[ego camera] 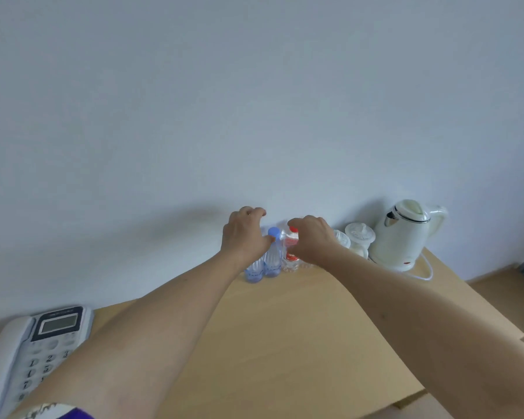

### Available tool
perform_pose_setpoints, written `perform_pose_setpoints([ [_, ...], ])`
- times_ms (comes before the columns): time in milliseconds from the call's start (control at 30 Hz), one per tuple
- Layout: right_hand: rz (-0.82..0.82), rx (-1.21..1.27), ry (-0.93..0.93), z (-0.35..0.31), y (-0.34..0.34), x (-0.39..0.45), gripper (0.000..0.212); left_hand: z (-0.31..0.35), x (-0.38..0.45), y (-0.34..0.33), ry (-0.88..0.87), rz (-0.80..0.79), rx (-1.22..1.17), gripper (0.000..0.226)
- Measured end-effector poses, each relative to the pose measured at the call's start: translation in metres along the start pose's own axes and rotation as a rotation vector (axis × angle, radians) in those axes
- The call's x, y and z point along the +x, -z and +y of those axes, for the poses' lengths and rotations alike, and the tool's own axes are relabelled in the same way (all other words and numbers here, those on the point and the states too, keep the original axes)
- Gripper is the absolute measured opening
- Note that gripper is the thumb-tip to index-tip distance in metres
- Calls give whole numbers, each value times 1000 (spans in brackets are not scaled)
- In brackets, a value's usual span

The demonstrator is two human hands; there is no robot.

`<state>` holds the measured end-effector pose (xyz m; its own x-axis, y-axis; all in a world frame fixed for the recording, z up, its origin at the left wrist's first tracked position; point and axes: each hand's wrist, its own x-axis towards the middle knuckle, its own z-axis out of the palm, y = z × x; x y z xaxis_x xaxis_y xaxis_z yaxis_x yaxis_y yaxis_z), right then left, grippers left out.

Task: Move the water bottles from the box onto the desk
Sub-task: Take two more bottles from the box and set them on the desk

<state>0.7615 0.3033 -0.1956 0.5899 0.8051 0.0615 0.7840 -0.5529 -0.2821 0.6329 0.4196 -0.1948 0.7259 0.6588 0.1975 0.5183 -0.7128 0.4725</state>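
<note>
Now: blue-capped bottles (271,261) and red-capped bottle (291,252) upright on tabletop (285,343) at 12 o'clock | left hand (244,234) curled at blue ones, right hand (310,237) gripping red | box unseen; kettle (403,237) at 2 o'clock.

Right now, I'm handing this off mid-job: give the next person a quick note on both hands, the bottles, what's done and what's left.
Left hand: curled over the blue-label bottles at the wall, seemingly gripping one; the grip is hidden.
Right hand: wrapped round the red-cap bottle, beside the blue ones.
All visible bottles stand upright on the desk, left of the lidded cups and kettle.
Done: these bottles are placed.
Left: release them. The box is out of view, so check it for more.
</note>
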Motion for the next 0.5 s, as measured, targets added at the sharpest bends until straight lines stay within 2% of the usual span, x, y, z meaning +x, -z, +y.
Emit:
perform_pose_setpoints([
  [200, 34, -9, -170, 42, 22, -60, 37, 50, -17, -23, -159, -57, -46, 40],
  [300, 48, 1, -255, 69, 36, -92, 51, 87, -27, -37, -264, -117, -29, 50],
  [400, 99, 0, -345, 100, 51, -126, 42, 130, -38, -52, -354, -153, -26, 56],
  [500, 144, 6, -425, 136, 67, -164, 56, 180, -52, -67, -449, -175, -22, 59],
])
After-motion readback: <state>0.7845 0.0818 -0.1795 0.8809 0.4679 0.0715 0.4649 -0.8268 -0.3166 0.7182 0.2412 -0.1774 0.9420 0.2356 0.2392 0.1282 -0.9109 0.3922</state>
